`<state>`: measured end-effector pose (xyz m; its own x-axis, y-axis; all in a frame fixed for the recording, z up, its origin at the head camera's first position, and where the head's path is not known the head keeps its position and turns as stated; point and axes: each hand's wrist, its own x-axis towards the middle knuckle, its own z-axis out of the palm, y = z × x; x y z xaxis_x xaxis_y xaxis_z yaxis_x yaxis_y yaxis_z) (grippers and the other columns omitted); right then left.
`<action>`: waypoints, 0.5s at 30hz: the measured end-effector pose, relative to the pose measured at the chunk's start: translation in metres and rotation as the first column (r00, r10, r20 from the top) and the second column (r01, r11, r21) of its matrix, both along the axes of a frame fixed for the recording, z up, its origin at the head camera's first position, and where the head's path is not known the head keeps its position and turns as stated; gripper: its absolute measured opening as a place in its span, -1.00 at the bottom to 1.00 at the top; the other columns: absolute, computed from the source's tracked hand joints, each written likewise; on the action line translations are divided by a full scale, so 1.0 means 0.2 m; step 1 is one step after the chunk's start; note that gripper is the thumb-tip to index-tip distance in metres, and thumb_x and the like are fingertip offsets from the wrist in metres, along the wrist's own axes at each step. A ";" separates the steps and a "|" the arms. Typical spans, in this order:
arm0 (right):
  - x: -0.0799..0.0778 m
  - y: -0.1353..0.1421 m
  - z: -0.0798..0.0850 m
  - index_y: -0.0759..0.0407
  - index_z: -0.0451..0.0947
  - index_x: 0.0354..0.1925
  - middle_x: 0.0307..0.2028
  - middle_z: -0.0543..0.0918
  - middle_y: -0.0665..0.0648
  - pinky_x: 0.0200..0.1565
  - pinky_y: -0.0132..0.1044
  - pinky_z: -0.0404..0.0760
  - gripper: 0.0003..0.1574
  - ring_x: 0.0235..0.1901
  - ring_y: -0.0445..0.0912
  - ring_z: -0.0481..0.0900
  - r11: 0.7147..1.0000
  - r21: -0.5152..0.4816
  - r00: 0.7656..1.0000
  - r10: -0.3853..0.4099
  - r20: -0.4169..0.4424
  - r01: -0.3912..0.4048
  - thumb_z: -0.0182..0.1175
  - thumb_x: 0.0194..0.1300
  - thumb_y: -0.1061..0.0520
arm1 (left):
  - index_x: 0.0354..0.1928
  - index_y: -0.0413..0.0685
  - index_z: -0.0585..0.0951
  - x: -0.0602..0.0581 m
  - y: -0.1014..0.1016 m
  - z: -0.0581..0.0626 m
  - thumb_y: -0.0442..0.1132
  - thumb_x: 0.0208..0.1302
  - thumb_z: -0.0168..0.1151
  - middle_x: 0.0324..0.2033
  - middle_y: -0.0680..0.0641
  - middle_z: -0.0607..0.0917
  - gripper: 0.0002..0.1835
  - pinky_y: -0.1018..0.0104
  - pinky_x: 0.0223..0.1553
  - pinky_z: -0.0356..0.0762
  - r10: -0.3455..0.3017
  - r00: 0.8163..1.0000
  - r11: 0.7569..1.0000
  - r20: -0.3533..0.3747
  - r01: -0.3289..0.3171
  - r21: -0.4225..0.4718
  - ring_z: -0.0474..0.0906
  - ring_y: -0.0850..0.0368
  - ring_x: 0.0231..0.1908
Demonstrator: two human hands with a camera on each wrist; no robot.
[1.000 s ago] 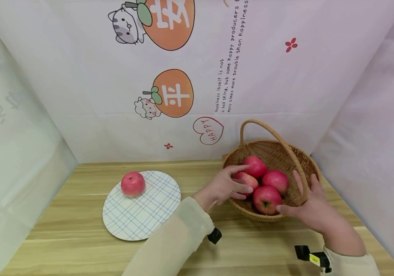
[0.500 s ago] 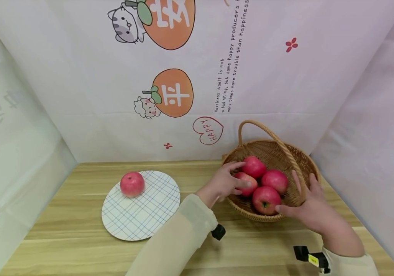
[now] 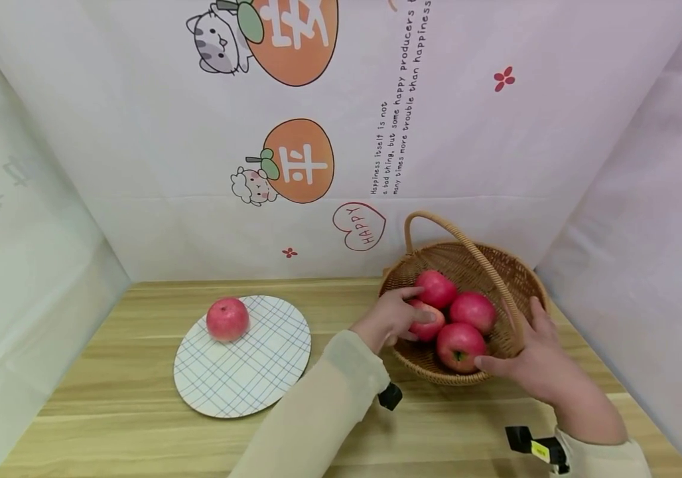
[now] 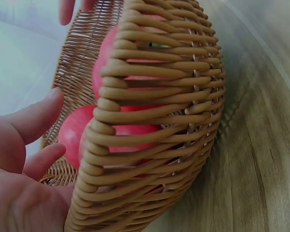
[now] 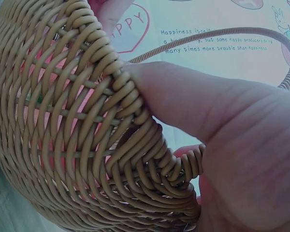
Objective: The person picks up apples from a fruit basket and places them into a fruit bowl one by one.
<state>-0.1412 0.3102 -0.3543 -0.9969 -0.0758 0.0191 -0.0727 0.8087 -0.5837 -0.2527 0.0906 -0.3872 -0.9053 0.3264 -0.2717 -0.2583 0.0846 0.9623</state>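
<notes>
The left hand [image 3: 390,317] reaches over the left rim of a brown wicker basket [image 3: 442,378]. Its fingers bend around a red apple [image 3: 436,328] lying inside; the wrist partly hides this grip. Three more red apples sit against it: one behind [image 3: 436,288], one to the right [image 3: 474,312] and one in front [image 3: 462,348]. At the basket's right side, the right hand [image 3: 535,362] holds the rim beside the foot of the arched handle [image 3: 484,259]. Its thumb [image 5: 169,92] presses the rim in the right wrist view.
On the left of the wooden table [image 3: 138,425] lies a round white plate [image 3: 239,378] with blue grid lines. One red apple [image 3: 228,319] stands near its upper left edge. A printed white curtain [image 3: 466,133] rises close behind the basket, and pale curtains flank both sides.
The left hand has moved slightly right, its fingers drawing in around the apple. Basket and handle have shifted a little left, together with the right hand. The plate and its apple stay put.
</notes>
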 end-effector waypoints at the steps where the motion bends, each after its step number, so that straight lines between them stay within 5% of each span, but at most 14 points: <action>1: 0.00 0.00 0.00 0.22 -0.33 0.58 0.41 -0.66 0.53 0.12 0.65 -0.11 0.53 0.34 0.57 -0.58 1.000 -0.001 1.000 0.002 -0.002 -0.002 0.50 0.09 -0.21 | 0.29 0.15 0.57 0.00 0.00 0.00 -0.36 0.11 0.51 0.02 -0.12 0.58 -0.33 -0.03 -0.19 0.70 0.001 1.000 1.000 0.007 -0.001 -0.001 0.69 -0.14 -0.28; 15: 0.00 -0.02 0.01 0.05 -0.38 0.60 0.43 -0.64 0.48 0.02 0.70 -0.01 0.55 0.34 0.59 -0.53 0.999 0.048 1.000 0.007 -0.023 -0.006 0.50 0.08 -0.24 | 0.13 -0.12 0.65 0.01 0.03 -0.04 -0.59 0.09 0.37 -0.05 -0.15 0.59 -0.47 -0.09 -0.20 0.70 0.024 1.000 1.000 0.005 -0.024 -0.003 0.63 -0.08 -0.21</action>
